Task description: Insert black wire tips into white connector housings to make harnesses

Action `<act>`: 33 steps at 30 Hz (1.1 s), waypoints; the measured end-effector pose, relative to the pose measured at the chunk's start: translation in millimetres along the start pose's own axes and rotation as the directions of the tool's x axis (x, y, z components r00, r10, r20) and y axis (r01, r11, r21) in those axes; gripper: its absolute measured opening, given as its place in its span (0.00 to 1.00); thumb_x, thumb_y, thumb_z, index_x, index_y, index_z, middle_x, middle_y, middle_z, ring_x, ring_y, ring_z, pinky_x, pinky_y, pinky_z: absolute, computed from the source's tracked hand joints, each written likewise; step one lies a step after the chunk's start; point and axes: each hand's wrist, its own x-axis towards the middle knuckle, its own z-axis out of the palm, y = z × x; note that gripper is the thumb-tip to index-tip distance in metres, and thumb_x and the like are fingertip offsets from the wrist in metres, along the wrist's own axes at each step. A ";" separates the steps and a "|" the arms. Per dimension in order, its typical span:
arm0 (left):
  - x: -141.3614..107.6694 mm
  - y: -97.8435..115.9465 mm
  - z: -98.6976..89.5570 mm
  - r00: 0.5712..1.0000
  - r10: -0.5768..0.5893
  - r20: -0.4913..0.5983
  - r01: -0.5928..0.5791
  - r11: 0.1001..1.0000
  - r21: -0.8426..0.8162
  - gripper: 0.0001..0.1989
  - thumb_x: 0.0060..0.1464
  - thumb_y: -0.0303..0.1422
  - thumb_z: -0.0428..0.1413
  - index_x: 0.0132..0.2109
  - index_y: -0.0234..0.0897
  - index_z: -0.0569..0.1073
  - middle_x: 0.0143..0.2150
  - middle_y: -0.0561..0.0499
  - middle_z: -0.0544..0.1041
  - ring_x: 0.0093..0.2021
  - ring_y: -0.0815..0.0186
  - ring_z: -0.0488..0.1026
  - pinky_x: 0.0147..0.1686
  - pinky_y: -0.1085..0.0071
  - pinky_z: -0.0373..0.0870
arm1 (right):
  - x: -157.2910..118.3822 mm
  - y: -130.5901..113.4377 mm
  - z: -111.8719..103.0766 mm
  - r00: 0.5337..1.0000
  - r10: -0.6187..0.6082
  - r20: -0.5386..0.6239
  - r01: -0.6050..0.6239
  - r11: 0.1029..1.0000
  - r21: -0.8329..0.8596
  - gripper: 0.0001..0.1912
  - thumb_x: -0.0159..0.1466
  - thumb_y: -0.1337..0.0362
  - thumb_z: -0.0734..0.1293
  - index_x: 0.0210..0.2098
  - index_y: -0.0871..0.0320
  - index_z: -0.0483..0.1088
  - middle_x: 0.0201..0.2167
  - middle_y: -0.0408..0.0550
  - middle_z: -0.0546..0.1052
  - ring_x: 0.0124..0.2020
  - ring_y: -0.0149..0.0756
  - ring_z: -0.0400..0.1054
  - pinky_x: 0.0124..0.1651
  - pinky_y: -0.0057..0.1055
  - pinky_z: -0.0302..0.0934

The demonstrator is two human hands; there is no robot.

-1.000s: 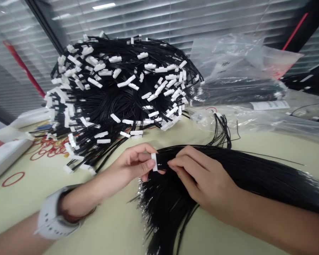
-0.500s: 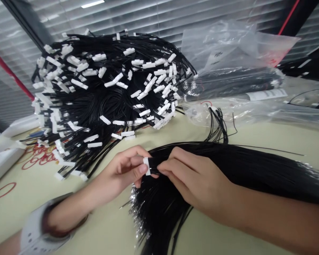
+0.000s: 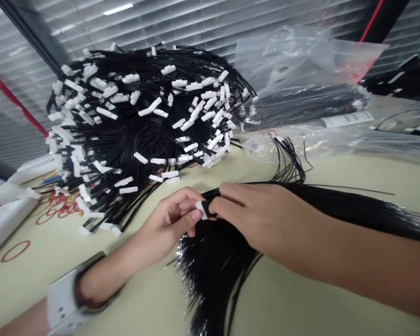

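Observation:
A small white connector (image 3: pixel 202 210) with black wires running into its right side is pinched between the thumb and fingers of my left hand (image 3: pixel 171 217). Close against it, my right hand (image 3: pixel 255 210) has its fingertips closed on the black wires (image 3: pixel 207 208) beside the connector. Beneath both hands lies a thick bundle of loose black wires (image 3: pixel 213 266), with bare silvery terminals at its ends. My right hand hides part of the bundle and the exact grip of its thumb. A grey-white band sits round my left wrist.
A large heap of black cables with white connectors (image 3: pixel 140 121) rises behind my left hand. Clear plastic bags (image 3: pixel 287 74) of wires lie at the back right. Red rubber bands (image 3: pixel 61 207) and a white box (image 3: pixel 10 224) are at left.
Both hands have shifted slightly right and up with the connector. The connector now tilts, and my right-hand fingers have curled closer to it. The view has moved a little.

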 end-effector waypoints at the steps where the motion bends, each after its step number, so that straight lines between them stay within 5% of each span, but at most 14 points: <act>1: 0.0 -0.5 -0.3 1.000 0.014 -0.011 -0.014 1.000 -0.004 0.02 0.57 0.28 0.48 0.35 0.35 0.64 0.22 0.58 0.63 0.22 0.75 0.59 0.22 0.79 0.59 | 3.0 -0.1 -5.7 1.000 -0.007 0.010 0.007 1.000 -0.016 0.14 0.44 0.79 0.62 0.30 0.61 0.65 0.25 0.44 0.65 0.22 0.30 0.55 0.21 0.28 0.48; 6: -0.3 -7.8 -4.3 0.996 0.011 -0.085 -0.011 1.000 0.000 0.01 0.57 0.29 0.48 0.36 0.36 0.62 0.25 0.57 0.62 0.23 0.73 0.58 0.23 0.78 0.57 | 8.5 -16.7 -19.1 0.997 -0.070 -0.021 0.070 0.997 0.013 0.10 0.50 0.76 0.58 0.29 0.63 0.68 0.28 0.52 0.68 0.29 0.37 0.60 0.29 0.35 0.56; 9: -1.9 -10.3 -5.5 0.985 0.052 -0.166 -0.018 0.980 0.198 0.03 0.58 0.30 0.46 0.39 0.37 0.63 0.26 0.55 0.63 0.27 0.70 0.62 0.26 0.75 0.59 | 3.0 -28.3 -11.9 0.988 -0.129 0.084 0.117 0.985 0.129 0.11 0.53 0.75 0.57 0.32 0.62 0.68 0.30 0.51 0.69 0.30 0.36 0.61 0.31 0.33 0.58; 14: -3.6 -8.5 -3.6 0.957 0.220 -0.188 -0.096 0.855 0.509 0.05 0.57 0.28 0.46 0.40 0.37 0.65 0.35 0.51 0.67 0.36 0.66 0.64 0.35 0.71 0.59 | -4.7 -23.9 4.3 0.974 -0.164 0.159 0.158 0.986 0.045 0.17 0.39 0.75 0.63 0.31 0.65 0.67 0.30 0.52 0.67 0.34 0.41 0.60 0.34 0.37 0.58; 18: -2.1 -11.7 -4.6 0.970 0.134 -0.203 -0.065 0.947 0.314 0.03 0.57 0.28 0.47 0.37 0.37 0.64 0.26 0.55 0.64 0.28 0.69 0.61 0.27 0.73 0.57 | -3.8 -14.1 5.4 0.966 -0.154 0.206 0.150 0.988 0.034 0.11 0.44 0.77 0.62 0.28 0.62 0.65 0.31 0.50 0.67 0.34 0.38 0.58 0.37 0.36 0.56; 21: -0.7 -14.4 -6.8 0.982 0.077 -0.174 -0.048 0.985 0.168 0.02 0.57 0.28 0.47 0.37 0.36 0.64 0.26 0.56 0.63 0.28 0.70 0.61 0.28 0.74 0.57 | 0.0 -10.0 3.9 0.977 0.025 0.210 -0.075 0.969 0.235 0.08 0.52 0.78 0.60 0.30 0.61 0.64 0.30 0.44 0.67 0.30 0.30 0.59 0.33 0.29 0.56; 25: -0.5 -13.4 -7.3 0.985 0.068 -0.157 -0.052 0.993 0.105 0.02 0.56 0.28 0.49 0.36 0.35 0.65 0.27 0.55 0.66 0.28 0.72 0.62 0.28 0.75 0.58 | 6.1 -7.1 0.8 0.928 0.296 0.225 -0.366 0.835 0.412 0.06 0.60 0.71 0.58 0.30 0.57 0.65 0.24 0.37 0.68 0.23 0.22 0.58 0.26 0.24 0.52; 28: -1.7 -11.4 -6.1 0.986 0.084 -0.147 -0.070 0.993 0.097 0.02 0.55 0.27 0.50 0.35 0.36 0.67 0.25 0.57 0.66 0.26 0.74 0.61 0.26 0.78 0.57 | 7.5 -6.9 0.3 0.921 0.354 0.160 -0.389 0.839 0.381 0.06 0.60 0.69 0.58 0.30 0.57 0.66 0.26 0.37 0.69 0.24 0.22 0.60 0.26 0.24 0.53; 33: -3.2 -10.8 -6.2 0.983 0.112 -0.146 -0.091 0.986 0.141 0.02 0.54 0.27 0.51 0.35 0.35 0.68 0.27 0.56 0.68 0.27 0.74 0.62 0.26 0.79 0.58 | 2.5 -7.8 8.0 0.960 0.272 0.062 -0.278 0.919 0.281 0.07 0.61 0.70 0.57 0.33 0.60 0.67 0.30 0.42 0.69 0.30 0.28 0.63 0.32 0.28 0.56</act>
